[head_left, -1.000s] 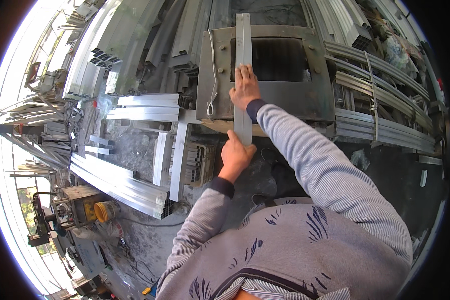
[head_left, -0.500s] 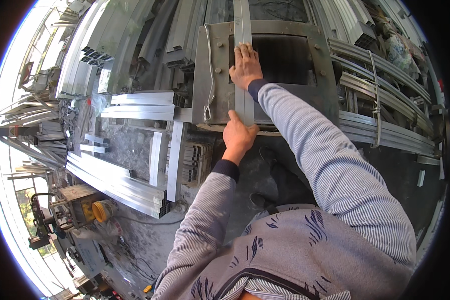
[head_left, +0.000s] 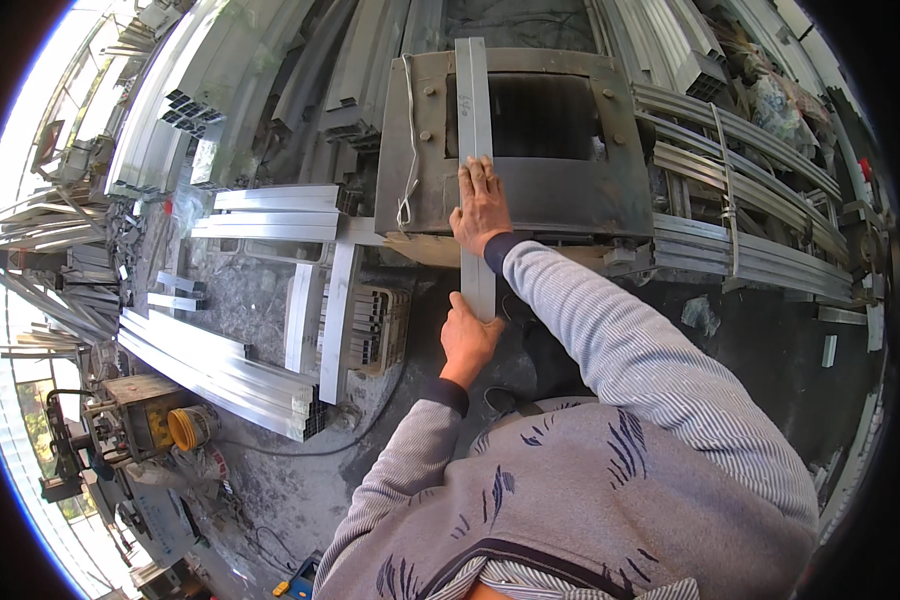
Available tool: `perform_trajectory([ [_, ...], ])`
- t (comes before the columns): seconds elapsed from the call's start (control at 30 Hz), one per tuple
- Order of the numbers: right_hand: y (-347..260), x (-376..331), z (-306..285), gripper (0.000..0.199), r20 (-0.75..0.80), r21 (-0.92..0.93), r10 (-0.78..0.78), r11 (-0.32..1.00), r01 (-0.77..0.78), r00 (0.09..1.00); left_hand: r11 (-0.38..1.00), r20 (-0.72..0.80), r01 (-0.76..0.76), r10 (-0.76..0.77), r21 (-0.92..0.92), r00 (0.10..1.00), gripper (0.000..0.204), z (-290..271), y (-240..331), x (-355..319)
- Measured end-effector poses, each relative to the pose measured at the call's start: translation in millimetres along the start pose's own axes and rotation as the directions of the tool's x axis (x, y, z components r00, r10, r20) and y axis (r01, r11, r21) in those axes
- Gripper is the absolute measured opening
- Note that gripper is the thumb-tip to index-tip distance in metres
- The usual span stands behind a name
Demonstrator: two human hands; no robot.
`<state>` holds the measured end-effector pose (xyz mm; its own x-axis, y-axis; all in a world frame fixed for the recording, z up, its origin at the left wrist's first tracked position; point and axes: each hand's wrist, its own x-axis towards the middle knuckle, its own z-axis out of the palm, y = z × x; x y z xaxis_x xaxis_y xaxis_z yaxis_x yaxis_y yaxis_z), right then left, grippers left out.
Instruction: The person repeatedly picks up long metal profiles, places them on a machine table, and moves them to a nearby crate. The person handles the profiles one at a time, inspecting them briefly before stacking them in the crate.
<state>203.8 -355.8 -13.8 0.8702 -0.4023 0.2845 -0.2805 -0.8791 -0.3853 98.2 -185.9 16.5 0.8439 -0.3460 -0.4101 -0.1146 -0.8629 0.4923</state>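
Observation:
A long grey metal profile (head_left: 472,110) lies lengthwise across the flat bed of a dark machine table (head_left: 560,195), running away from me. My right hand (head_left: 481,205) presses flat on top of the profile at the table's near edge. My left hand (head_left: 467,337) grips the profile's near end, which sticks out past the table toward my body. Both sleeves are grey and striped.
Bundles of aluminium profiles (head_left: 740,250) lie right of the table. Short cut lengths (head_left: 270,212) and long stacked bars (head_left: 220,375) lie on the floor at left. A yellow bucket (head_left: 188,428) and a small machine (head_left: 135,405) stand at lower left.
The profile has shifted slightly relative to the table and my right hand now lies nearer the table's near edge. My left hand keeps its grip on the near end.

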Motion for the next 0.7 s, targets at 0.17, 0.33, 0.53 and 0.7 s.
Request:
perform_trajectory([
  [0.17, -8.0, -25.0, -4.4, 0.077, -0.003, 0.026, 0.0, 1.0, 0.0, 1.0, 1.0, -0.024, -0.027, 0.027, -0.006, 0.999, 0.066, 5.2, -15.1, -24.0],
  [0.33, -15.9, -51.2, -8.5, 0.077, -0.028, 0.029, -0.014, 0.999, 0.015, 0.999, 1.0, 0.006, -0.009, 0.009, -0.006, 1.0, 0.072, 13.3, -29.8, -44.8],
  [0.53, -28.4, -87.7, -10.5, 0.074, -0.014, 0.068, -0.019, 0.997, 0.02, 1.0, 1.0, 0.011, -0.008, 0.008, 0.001, 1.0, 0.072, 24.8, -55.2, -72.7],
  [0.7, -39.1, -114.7, -7.7, 0.075, -0.023, 0.1, -0.018, 0.995, 0.02, 1.0, 1.0, 0.005, -0.007, 0.007, 0.005, 1.0, 0.071, 29.8, -71.0, -94.9],
])
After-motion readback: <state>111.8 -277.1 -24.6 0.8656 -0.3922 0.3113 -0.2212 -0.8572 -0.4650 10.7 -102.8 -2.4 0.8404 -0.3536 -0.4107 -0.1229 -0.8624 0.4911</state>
